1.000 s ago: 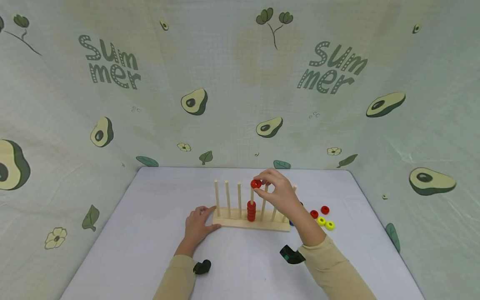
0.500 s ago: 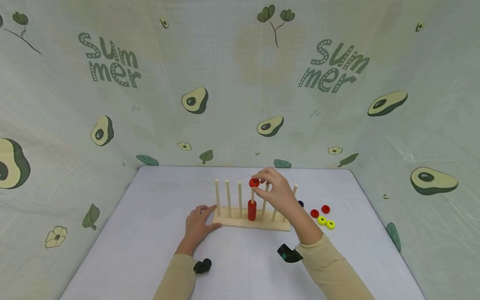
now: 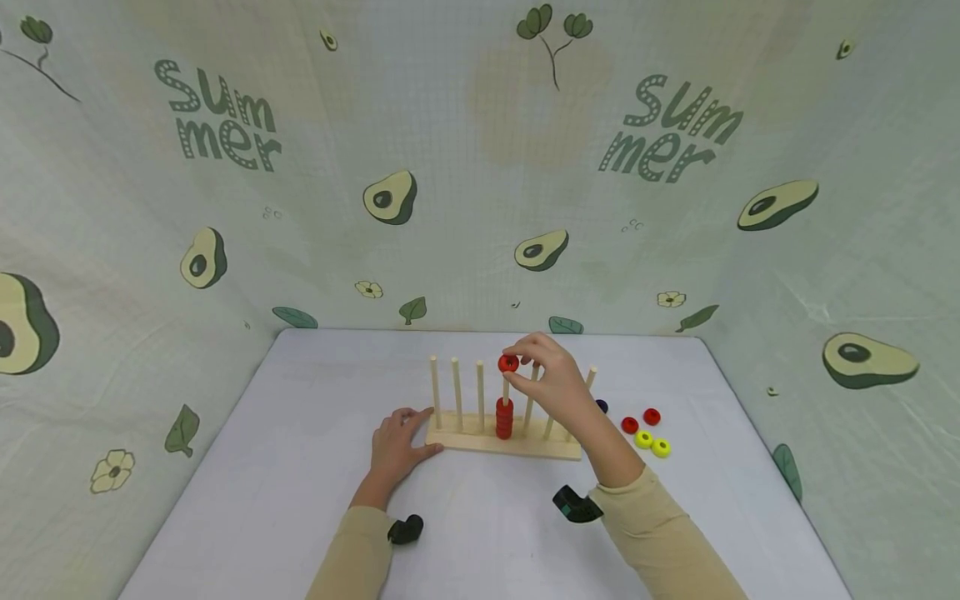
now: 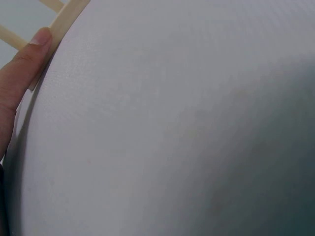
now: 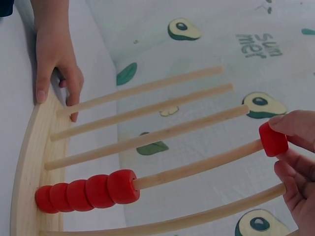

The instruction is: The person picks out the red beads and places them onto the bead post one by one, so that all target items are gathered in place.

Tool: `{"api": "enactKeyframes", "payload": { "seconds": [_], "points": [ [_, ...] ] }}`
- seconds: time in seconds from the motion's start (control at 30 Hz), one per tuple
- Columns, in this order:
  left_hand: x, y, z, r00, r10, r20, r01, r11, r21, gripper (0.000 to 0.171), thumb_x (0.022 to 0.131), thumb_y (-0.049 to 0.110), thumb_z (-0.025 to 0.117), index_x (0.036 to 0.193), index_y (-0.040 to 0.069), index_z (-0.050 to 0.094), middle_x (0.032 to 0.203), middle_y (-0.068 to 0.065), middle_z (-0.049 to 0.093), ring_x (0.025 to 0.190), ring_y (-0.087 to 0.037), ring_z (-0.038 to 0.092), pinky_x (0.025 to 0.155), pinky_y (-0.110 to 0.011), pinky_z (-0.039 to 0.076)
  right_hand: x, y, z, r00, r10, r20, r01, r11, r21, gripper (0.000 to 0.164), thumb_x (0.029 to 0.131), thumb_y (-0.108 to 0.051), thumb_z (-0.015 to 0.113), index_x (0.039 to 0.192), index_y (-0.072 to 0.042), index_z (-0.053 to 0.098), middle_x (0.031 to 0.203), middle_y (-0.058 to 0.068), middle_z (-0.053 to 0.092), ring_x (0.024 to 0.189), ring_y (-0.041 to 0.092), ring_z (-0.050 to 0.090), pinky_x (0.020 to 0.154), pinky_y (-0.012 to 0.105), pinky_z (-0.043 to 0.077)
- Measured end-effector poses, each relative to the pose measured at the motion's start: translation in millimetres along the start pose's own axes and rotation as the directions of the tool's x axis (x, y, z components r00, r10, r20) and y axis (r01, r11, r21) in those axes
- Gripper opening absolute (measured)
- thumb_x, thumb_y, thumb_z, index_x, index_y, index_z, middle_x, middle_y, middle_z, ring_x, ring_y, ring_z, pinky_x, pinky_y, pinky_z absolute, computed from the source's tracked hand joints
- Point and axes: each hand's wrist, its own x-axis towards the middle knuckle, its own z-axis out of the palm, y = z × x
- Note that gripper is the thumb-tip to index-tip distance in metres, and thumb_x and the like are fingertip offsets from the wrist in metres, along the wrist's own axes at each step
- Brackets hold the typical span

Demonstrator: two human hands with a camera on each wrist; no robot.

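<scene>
A wooden peg rack [image 3: 480, 440] with a row of upright pegs stands on the table. Several red beads [image 3: 504, 418] are stacked at the foot of its middle peg. My right hand [image 3: 553, 379] pinches another red bead [image 5: 273, 139] between thumb and fingers, right at the tip of that peg; the right wrist view shows the peg's end meeting the bead. At the rack's left end, my left hand [image 3: 395, 450] grips the base, thumb on the front and fingers behind. Only its thumb [image 4: 34, 49] and part of the base appear in the left wrist view.
Right of the rack lie two loose red beads [image 3: 652, 417], two yellow beads [image 3: 661, 447] and a dark blue bead [image 3: 602, 406], partly behind the right forearm. A printed cloth [image 3: 450, 275] hangs behind the white table [image 3: 315, 375].
My right hand has shifted the pinched red bead slightly left, bringing it over the middle peg's tip. The left hand keeps its hold on the rack's base.
</scene>
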Motion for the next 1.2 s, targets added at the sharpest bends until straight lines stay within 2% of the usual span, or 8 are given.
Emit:
{"api": "enactKeyframes", "payload": {
  "seconds": [0.27,0.67,0.93,1.2],
  "points": [
    [0.3,-0.3,-0.7,1.000,-0.006,0.006,0.006,1.000,-0.002,0.071,0.077,0.050,0.079,0.139,0.025,0.055,0.130,-0.012,0.049,0.106,-0.031,0.047,0.088,-0.048,0.035,1.5,-2.2,0.1,0.998,0.051,0.029,-0.051,0.999,-0.008,0.026,0.082,-0.006,0.078,0.107,-0.008,0.072,0.105,-0.001,0.062,0.084,0.015,0.053,0.068,0.032,0.049],
    [0.4,-0.2,-0.7,1.000,-0.005,0.001,0.005,1.000,0.006,0.071,0.076,0.050,0.079,0.138,0.024,0.056,0.129,-0.012,0.050,0.106,-0.031,0.048,0.089,-0.049,0.036,2.6,-1.5,0.2,0.996,0.083,0.040,-0.083,0.996,-0.015,0.028,0.081,-0.008,0.080,0.108,-0.008,0.072,0.104,0.000,0.062,0.083,0.016,0.053,0.070,0.041,0.051],
    [0.0,0.8,-1.4,1.000,-0.004,0.002,0.004,1.000,0.004,0.071,0.076,0.050,0.079,0.138,0.024,0.056,0.129,-0.012,0.050,0.106,-0.031,0.048,0.088,-0.049,0.037,3.9,-3.3,-2.1,0.991,0.119,0.064,-0.117,0.992,-0.038,0.027,0.083,-0.011,0.079,0.108,-0.009,0.072,0.103,-0.001,0.063,0.083,0.015,0.053,0.070,0.032,0.048],
    [0.3,-0.7,0.0,1.000,-0.009,0.006,0.009,1.000,0.005,0.072,0.076,0.050,0.079,0.139,0.025,0.055,0.128,-0.011,0.050,0.106,-0.030,0.047,0.085,-0.047,0.036,5.8,-4.9,-1.9,0.980,0.177,0.091,-0.172,0.983,-0.061,0.026,0.085,-0.014,0.077,0.110,-0.010,0.072,0.103,-0.002,0.062,0.083,0.017,0.053,0.070,0.033,0.048]
  ]
}}
